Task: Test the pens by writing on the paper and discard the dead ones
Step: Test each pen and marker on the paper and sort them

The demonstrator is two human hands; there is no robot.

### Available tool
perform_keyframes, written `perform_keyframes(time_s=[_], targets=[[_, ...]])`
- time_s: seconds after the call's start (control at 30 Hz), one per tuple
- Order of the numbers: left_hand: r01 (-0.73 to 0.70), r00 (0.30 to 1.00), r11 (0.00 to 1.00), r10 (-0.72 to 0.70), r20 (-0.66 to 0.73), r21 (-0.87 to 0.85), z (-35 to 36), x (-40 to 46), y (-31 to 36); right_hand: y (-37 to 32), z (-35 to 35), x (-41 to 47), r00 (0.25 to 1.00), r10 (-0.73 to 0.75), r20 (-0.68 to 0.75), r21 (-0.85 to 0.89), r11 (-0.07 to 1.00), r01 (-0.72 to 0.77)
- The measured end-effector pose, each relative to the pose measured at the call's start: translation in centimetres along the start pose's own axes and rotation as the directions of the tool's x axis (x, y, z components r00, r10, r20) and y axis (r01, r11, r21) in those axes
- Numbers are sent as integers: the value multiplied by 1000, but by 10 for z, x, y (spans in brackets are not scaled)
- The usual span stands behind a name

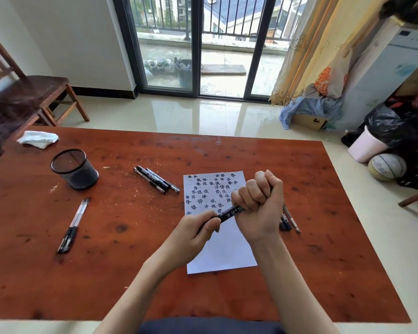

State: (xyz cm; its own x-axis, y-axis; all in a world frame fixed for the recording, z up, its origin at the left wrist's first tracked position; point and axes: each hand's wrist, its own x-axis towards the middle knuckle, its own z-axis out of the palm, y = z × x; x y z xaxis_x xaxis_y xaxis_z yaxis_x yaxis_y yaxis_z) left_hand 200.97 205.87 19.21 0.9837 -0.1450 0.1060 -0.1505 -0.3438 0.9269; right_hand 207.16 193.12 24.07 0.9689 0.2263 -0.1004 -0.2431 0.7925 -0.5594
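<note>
A mesh pen cup (74,168) stands at ten o'clock on the table (323,237), three pens (156,179) at eleven, two pens (73,225) at nine. Over the paper (223,251), both hands grasp a black marker (228,214): left hand (195,233) pinching its lower end, right hand (260,206) fisted round the upper. Its long axis runs eight to two o'clock. Both tips are hidden; more pens (290,220) behind the right hand are partly covered.

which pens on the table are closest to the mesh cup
The three black pens lying together just right of the mesh cup; the pair at front left lies farther away.
</note>
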Motion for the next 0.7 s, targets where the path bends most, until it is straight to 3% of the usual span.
perform_keyframes(time_s=[0.23,0.33,0.43,0.5,0.57,0.7], targets=[[146,980,910,-80,181,-387,-10,-2,13,-5,13,-12,982,-46,182,-51,997,57],[292,936,788,-119,332,-542,-10,-5,4,3,4,-15,972,-19,232,-42,999,30],[397,905,688,-185,382,-607,-4,-3,-11,13,-5,-11,979,-20,204,-166,985,55],[407,906,755,-259,336,-514,-2,3,-15,16,-13,-8,980,-33,196,-267,960,85],[376,927,815,-325,190,-441,-4,12,-13,19,-23,-5,968,-50,245,-403,903,148],[250,889,721,-435,-141,-646,-17,28,-17,31,-48,-11,967,-17,256,-791,571,219]])
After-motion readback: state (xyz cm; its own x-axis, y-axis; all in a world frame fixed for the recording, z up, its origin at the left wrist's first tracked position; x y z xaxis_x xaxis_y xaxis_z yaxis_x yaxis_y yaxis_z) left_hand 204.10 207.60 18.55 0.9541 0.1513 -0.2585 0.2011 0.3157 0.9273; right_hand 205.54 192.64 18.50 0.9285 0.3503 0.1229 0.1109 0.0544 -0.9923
